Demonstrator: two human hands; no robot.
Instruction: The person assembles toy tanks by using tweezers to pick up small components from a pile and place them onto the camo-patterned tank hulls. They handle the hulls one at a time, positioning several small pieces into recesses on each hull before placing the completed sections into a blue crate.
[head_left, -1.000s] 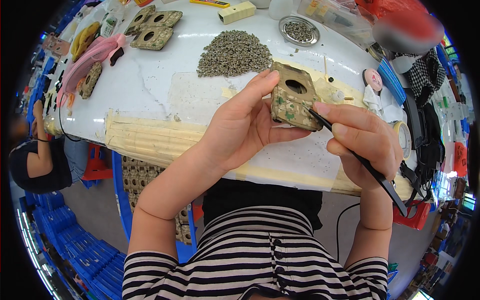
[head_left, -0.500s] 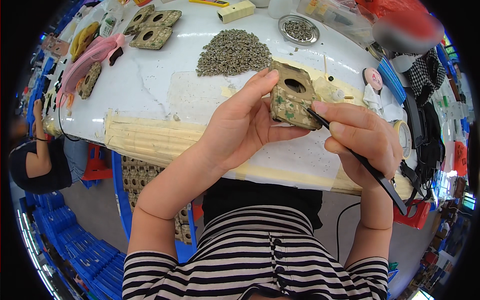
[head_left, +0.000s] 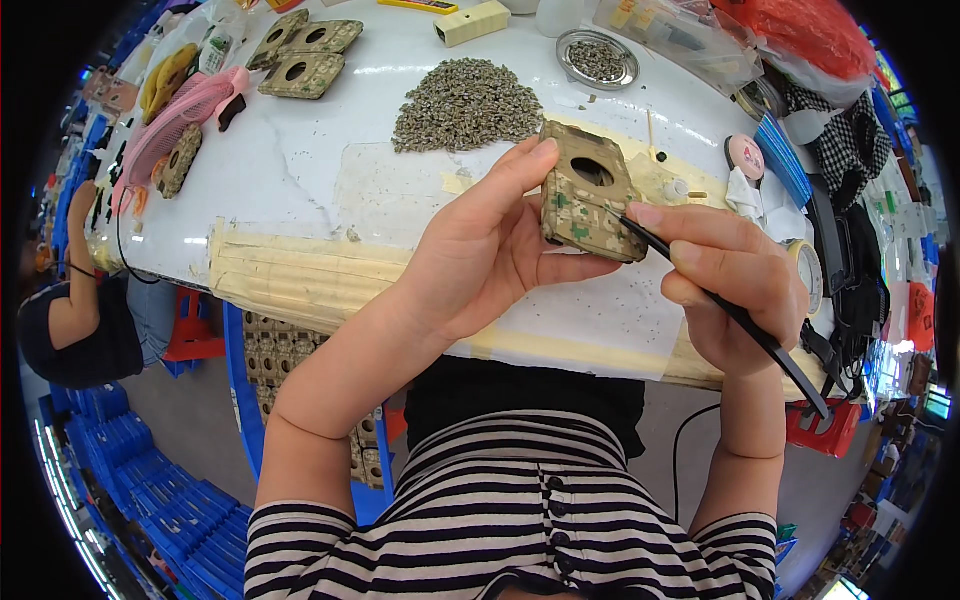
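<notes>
A camouflage-patterned plastic housing (head_left: 590, 205) with a round hole is gripped along its left side by my left hand (head_left: 490, 230), thumb on the upper left edge and fingers underneath. My right hand (head_left: 745, 275) is closed around black tweezers (head_left: 745, 318), pinched between thumb and fingers. Their tip meets or nearly meets the lower right part of the housing's face; whether a small part sits in the tip is too small to tell. Beyond the housing lies a heap of small metal parts (head_left: 468, 105), and a round metal dish (head_left: 598, 60) holds more of them.
Several camouflage housings (head_left: 302, 74) lie at the far left beside a pink mesh item (head_left: 180, 135). A tape roll (head_left: 805, 272) and a blue striped packet (head_left: 783, 160) are on the right. A blue crate (head_left: 250, 420) of housings stands below the table edge. Another person (head_left: 80, 320) sits at left.
My right hand and the tweezers have shifted slightly to the right, the tip moving a little along the housing. My left hand and the housing stay nearly in place.
</notes>
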